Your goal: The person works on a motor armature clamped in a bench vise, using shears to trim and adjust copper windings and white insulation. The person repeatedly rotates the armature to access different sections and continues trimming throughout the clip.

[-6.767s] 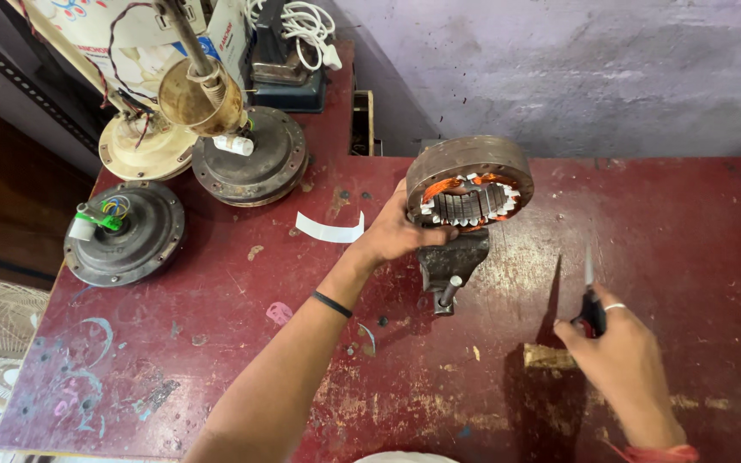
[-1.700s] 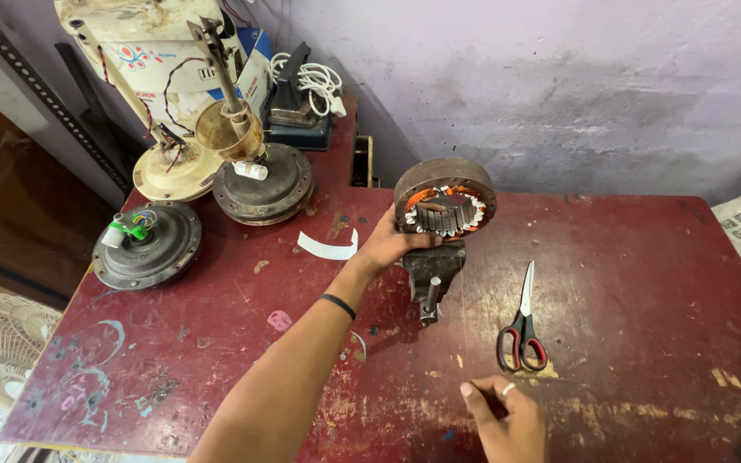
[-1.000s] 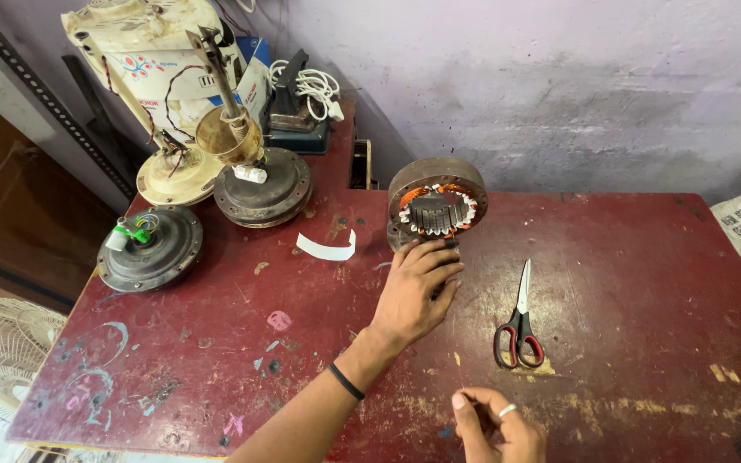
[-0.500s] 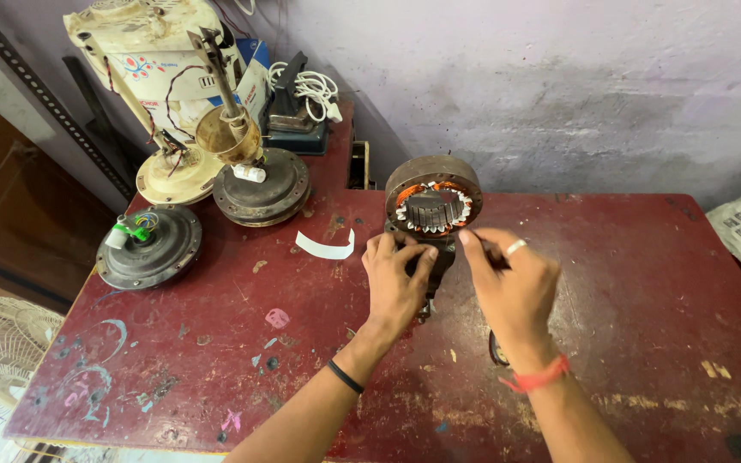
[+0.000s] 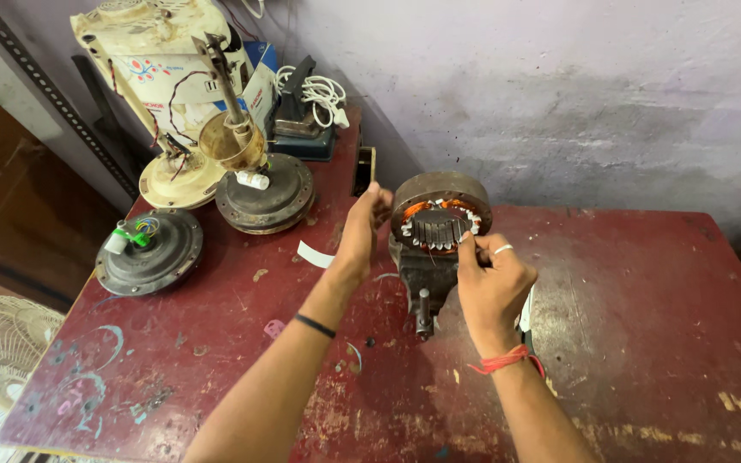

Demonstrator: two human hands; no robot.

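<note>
Red worktop (image 5: pixel 628 343): the motor stator (image 5: pixel 439 225), clamped upright in a vise (image 5: pixel 424 279) mid-worktop, is being worked. Your left hand (image 5: pixel 362 227) steadies its left rim, fingers curled; your right hand (image 5: pixel 490 279) pinches at the winding slots. Next calls for fine fingertip control.

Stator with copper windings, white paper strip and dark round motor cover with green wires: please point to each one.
stator (image 5: pixel 439 225), head view, on its slotted core.
white paper strip (image 5: pixel 313 255), head view, on its middle.
dark round motor cover (image 5: pixel 152 253), head view, on its top face.
</note>
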